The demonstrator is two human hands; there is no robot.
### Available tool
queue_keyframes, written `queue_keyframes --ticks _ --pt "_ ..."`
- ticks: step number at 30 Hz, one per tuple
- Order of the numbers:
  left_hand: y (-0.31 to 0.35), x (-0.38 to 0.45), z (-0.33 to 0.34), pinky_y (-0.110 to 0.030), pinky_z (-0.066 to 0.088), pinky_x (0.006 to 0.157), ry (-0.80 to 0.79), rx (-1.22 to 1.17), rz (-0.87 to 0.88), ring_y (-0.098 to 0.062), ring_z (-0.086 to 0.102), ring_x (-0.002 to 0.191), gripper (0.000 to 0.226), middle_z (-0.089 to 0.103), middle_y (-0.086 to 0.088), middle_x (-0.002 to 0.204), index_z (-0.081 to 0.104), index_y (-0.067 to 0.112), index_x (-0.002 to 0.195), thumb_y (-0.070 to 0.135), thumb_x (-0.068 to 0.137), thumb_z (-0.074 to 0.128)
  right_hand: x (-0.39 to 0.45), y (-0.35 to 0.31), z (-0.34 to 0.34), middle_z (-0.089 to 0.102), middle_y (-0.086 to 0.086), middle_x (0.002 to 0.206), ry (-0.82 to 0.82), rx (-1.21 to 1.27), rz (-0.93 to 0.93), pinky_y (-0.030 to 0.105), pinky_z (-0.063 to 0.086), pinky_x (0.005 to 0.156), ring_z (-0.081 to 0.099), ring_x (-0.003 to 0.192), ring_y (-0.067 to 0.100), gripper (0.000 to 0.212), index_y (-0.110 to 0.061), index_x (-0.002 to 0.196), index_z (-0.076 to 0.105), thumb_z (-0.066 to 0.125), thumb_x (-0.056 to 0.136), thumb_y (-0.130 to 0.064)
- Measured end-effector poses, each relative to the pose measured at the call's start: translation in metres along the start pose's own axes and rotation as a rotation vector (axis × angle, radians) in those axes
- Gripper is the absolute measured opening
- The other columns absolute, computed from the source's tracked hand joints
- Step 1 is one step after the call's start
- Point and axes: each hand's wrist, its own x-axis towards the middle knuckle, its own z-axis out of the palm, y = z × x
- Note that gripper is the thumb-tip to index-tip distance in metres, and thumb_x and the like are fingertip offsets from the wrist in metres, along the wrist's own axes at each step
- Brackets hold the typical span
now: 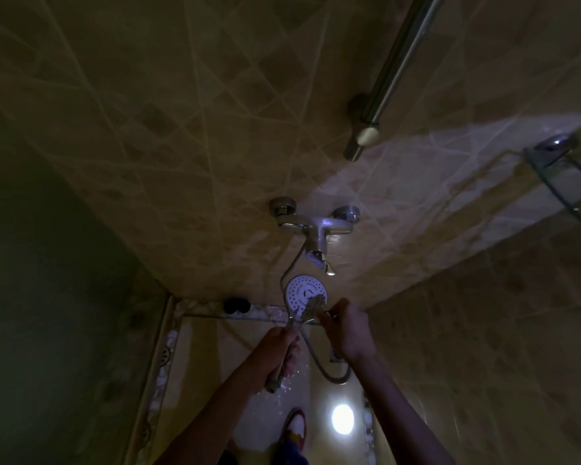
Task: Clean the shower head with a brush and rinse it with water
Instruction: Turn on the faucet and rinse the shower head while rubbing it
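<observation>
**Brush on shower head face, both hands gripping**

Dim shower stall, head view looking down. Left hand (277, 355) is wrapped tight around the shower head's handle, fingers curled fully round it, thumb side up. The shower head (302, 292) sits just above that fist, its round white nozzle face turned up toward the camera, below the wall mixer tap (317, 228).

Right hand (348, 325) pinches the handle end of the brush (312, 307), fingers bunched narrow around it. The brush's bristle head lies against the lower right edge of the white face, touching it.

The metal hose (319, 360) loops from the handle down between the two forearms and back up toward the tap. Small water droplets show under the left hand, above the floor.

Floor drain (336, 355) is just beside the right wrist. A bright round light reflection (342, 418) sits on the wet floor near a shoe (296, 426). A chrome rail (396, 68) runs up the wall at the upper right, a glass corner shelf (560, 176) at the far right. A dark small object on the floor ledge left of the shower head is too dim to identify.
</observation>
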Motion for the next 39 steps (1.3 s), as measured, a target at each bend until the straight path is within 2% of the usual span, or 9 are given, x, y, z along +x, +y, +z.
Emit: queue_keyframes --ticks 3,6,9,13,18,20,25,32,39 --pt "0.0 0.0 0.005 -0.019 0.031 0.038 0.011 0.028 0.022 -0.012 0.038 0.035 0.038 0.045 -0.002 0.053 0.044 0.013 0.07 0.042 0.094 0.051 0.004 0.012 -0.006 0.074 0.018 0.086 0.033 0.057 0.036 0.036 0.05 0.07 0.07 0.084 0.031 0.019 -0.005 0.088 0.063 0.069 0.088 -0.023" --pt "0.003 -0.003 0.011 -0.019 0.032 0.036 0.014 0.079 0.049 -0.012 0.038 0.033 0.038 0.045 -0.001 0.051 0.045 0.011 0.071 0.041 0.095 0.049 0.005 0.026 -0.009 0.07 0.011 0.064 0.061 0.179 0.116 0.036 0.053 0.05 0.067 0.05 0.023 0.025 -0.005 0.083 0.06 0.071 0.087 -0.026" --pt "0.004 -0.004 0.015 -0.017 0.031 0.034 0.011 0.094 0.062 -0.011 0.037 0.031 0.034 0.045 0.001 0.048 0.045 0.011 0.073 0.036 0.096 0.048 0.001 0.041 -0.009 0.068 0.008 0.059 0.086 0.317 0.214 0.025 0.045 0.038 0.056 0.036 0.011 0.03 -0.003 0.085 0.063 0.073 0.085 -0.032" --pt "0.0 0.001 0.019 -0.019 0.032 0.034 0.0 0.079 0.059 -0.012 0.036 0.034 0.029 0.045 -0.003 0.055 0.043 0.01 0.079 0.032 0.096 0.049 -0.013 0.059 -0.002 0.065 0.007 0.054 0.083 0.559 0.296 0.02 0.036 0.037 0.049 0.036 0.01 0.04 0.007 0.082 0.065 0.075 0.082 -0.032" --pt "-0.005 0.004 0.029 -0.018 0.032 0.032 0.0 0.129 0.052 -0.014 0.036 0.031 0.035 0.046 -0.003 0.053 0.042 0.009 0.074 0.035 0.095 0.051 -0.031 0.066 0.006 0.063 0.008 0.051 0.067 0.727 0.303 0.025 0.033 0.043 0.046 0.044 0.019 0.037 0.001 0.069 0.063 0.077 0.081 -0.031" --pt "-0.006 0.004 0.034 -0.017 0.031 0.032 -0.009 0.128 0.048 -0.013 0.035 0.03 0.034 0.045 -0.002 0.053 0.042 0.01 0.073 0.033 0.096 0.05 -0.034 0.065 0.006 0.062 0.007 0.051 0.055 0.75 0.302 0.024 0.034 0.042 0.046 0.044 0.019 0.038 0.002 0.068 0.063 0.076 0.082 -0.031" --pt "-0.009 0.002 0.043 -0.014 0.029 0.032 -0.021 0.099 0.029 -0.011 0.034 0.029 0.028 0.044 -0.002 0.052 0.041 0.009 0.076 0.024 0.098 0.046 -0.025 0.062 0.0 0.063 0.005 0.051 0.083 0.728 0.295 0.025 0.037 0.043 0.048 0.041 0.019 0.038 -0.009 0.06 0.065 0.077 0.08 -0.04" --pt "-0.006 -0.002 0.051 -0.015 0.03 0.033 -0.037 0.165 0.024 -0.01 0.034 0.032 0.021 0.042 -0.005 0.057 0.04 0.01 0.083 0.023 0.099 0.045 -0.014 0.068 -0.014 0.058 0.009 0.053 0.129 0.805 0.324 0.021 0.034 0.039 0.043 0.038 0.014 0.032 -0.01 0.057 0.065 0.076 0.083 -0.026" --pt "-0.006 0.003 0.051 -0.014 0.028 0.03 -0.023 0.208 0.027 -0.011 0.033 0.028 0.034 0.042 -0.002 0.044 0.042 0.01 0.069 0.027 0.099 0.043 -0.022 0.086 -0.011 0.057 0.003 0.049 0.121 0.81 0.365 0.019 0.033 0.038 0.043 0.039 0.013 0.033 -0.006 0.064 0.064 0.078 0.08 -0.031"
